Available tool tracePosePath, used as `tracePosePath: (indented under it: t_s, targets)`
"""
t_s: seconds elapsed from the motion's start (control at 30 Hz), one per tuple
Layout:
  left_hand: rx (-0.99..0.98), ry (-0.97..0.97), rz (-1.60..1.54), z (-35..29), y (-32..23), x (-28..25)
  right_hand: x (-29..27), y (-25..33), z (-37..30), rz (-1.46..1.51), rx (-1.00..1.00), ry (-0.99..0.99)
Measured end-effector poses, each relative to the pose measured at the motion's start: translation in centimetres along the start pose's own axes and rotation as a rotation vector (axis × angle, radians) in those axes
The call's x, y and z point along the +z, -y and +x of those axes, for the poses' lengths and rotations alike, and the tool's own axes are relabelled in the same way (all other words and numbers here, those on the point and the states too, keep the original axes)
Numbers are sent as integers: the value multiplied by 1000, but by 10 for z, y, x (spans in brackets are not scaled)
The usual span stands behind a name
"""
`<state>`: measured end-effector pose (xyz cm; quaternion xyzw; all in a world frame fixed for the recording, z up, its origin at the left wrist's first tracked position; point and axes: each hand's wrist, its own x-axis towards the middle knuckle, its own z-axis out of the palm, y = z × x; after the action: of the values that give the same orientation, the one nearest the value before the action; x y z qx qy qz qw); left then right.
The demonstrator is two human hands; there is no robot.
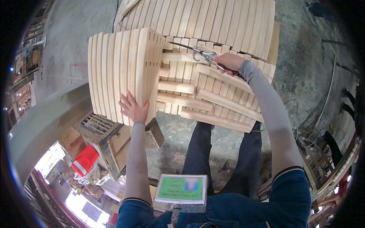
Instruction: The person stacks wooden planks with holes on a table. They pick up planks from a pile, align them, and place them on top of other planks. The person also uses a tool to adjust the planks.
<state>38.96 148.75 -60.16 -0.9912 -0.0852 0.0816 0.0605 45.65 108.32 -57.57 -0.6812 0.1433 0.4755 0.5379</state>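
Landmark for these notes: the slat row point(125, 76), pale wooden slats packed side by side, its right end face drilled with small holes.

Nearest us, well below the row, a green-faced badge point(180, 188) in a clear holder hangs over a dark blue shirt point(243, 211); dark trousers point(197, 146) show below and right of the row.

We find the left hand point(135, 109) open, fingers spread flat against the near part of the row. The right hand point(231, 64), right of the row, is closed around a silver air blow gun point(208, 56); its thin dark nozzle points left, the tip close to the row's drilled end. Both forearms wear grey sleeves point(137, 163).

Right of the row, several loose slats point(186, 101) lie crosswise over a slat layer point(182, 70). Beyond the row we note a broad slat stack point(213, 19), also pale wood.

Below the row stands a worn wooden cabinet point(118, 146); farther down-left, a red bucket point(85, 159). Grey concrete floor point(304, 68) spreads well right of the row, a pale hose point(327, 91) across it.
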Motion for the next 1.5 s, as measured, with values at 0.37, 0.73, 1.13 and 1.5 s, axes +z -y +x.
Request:
tracePosePath:
  t_s: [0.37, 0.73, 1.13, 1.5]
  targets:
    - [13, -31, 3, 0, 1, 3, -51, -52, 22, -609, 26, -2]
    - [29, -60, -26, 0, 5, 8, 139, -37, 236, -354, -525, -676]
    - [433, -166, -23, 0, 9, 7, 280, 20, 252, 716, 19, -663]
    - [510, 126, -458, -100, -102, -68, 236, -64, 145, 823, 59, -665]
